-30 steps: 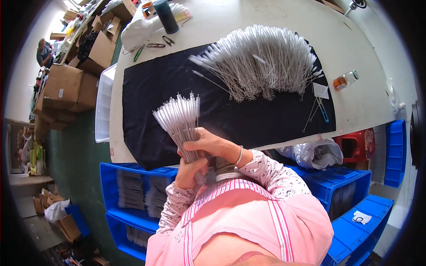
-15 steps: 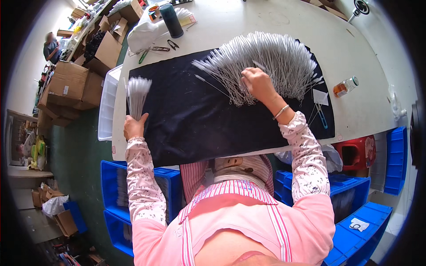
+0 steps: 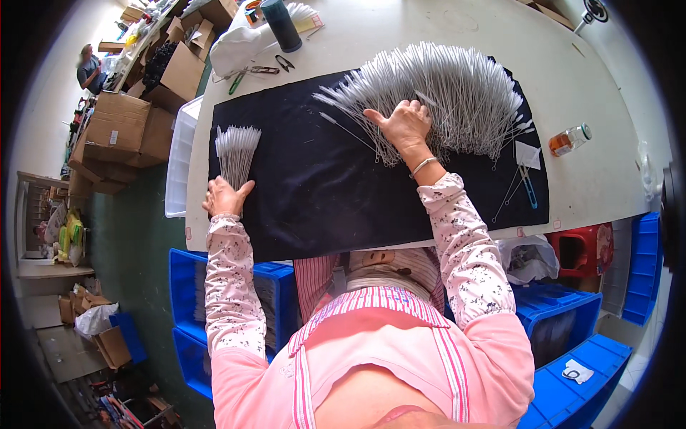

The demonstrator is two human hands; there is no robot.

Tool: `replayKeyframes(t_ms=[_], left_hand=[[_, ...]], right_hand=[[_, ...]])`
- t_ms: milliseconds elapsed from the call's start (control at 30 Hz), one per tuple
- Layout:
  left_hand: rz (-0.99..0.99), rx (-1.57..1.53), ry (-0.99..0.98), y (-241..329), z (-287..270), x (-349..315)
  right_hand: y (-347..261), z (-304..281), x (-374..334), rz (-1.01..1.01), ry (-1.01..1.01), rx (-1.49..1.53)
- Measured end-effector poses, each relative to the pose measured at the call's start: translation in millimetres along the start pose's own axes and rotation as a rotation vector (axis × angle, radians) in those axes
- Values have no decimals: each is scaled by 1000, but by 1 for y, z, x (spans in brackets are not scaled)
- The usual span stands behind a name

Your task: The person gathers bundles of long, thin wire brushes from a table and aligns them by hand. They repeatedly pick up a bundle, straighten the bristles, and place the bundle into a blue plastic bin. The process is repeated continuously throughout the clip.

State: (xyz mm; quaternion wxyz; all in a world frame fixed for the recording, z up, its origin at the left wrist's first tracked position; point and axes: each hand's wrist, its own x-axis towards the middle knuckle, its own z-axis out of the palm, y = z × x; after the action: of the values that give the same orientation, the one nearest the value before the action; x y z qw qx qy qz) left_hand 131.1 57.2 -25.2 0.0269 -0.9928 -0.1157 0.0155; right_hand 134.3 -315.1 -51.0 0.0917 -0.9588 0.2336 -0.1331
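Observation:
A wide heap of thin white-bristled brushes with wire handles (image 3: 457, 89) lies fanned out on a dark cloth (image 3: 314, 193). My right hand (image 3: 407, 127) rests on the heap's near left part, thumb stretched out to the left and fingers bent over the wire handles. At the cloth's left edge, my left hand (image 3: 227, 197) is wrapped round the lower end of a smaller bundle of brushes (image 3: 238, 149), bristles pointing away from me. One loose brush (image 3: 346, 130) sticks out left of the heap.
On the white table (image 3: 371, 28) stand a dark cylinder (image 3: 281, 27) and a glass jar with orange contents (image 3: 569, 141). Small snips (image 3: 284, 63) lie at the back left; a blue-handled tool (image 3: 529, 187) lies right. Blue crates (image 3: 187, 286) flank me below the table.
My right hand has turned, its thumb now spread leftward over the heap. The bundle at my left hand has fanned slightly wider. The whole view has shifted a little.

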Motion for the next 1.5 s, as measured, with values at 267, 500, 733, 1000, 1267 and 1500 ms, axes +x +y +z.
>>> replayKeyframes(t_ms=[267, 500, 733, 1000, 1267, 1500], left_hand=[[154, -1198, -695, 119, -18, -10], [-178, -1598, -1083, 217, 8, -2], [-287, -1645, -869, 250, 24, -4], [-229, -1417, -915, 259, 28, 7], [-146, -1612, -950, 269, 25, -3], [-251, -1868, -625, 271, 48, 3]], right_hand=[[-10, 14, 4, -16, -217, 11], [-17, 10, -8, -109, -264, -52], [-21, 2, -9, -147, -291, -150], [-16, 5, -9, -68, -396, 30], [-12, -8, -9, -138, -455, 153], [-6, -19, -16, -322, -412, 391]])
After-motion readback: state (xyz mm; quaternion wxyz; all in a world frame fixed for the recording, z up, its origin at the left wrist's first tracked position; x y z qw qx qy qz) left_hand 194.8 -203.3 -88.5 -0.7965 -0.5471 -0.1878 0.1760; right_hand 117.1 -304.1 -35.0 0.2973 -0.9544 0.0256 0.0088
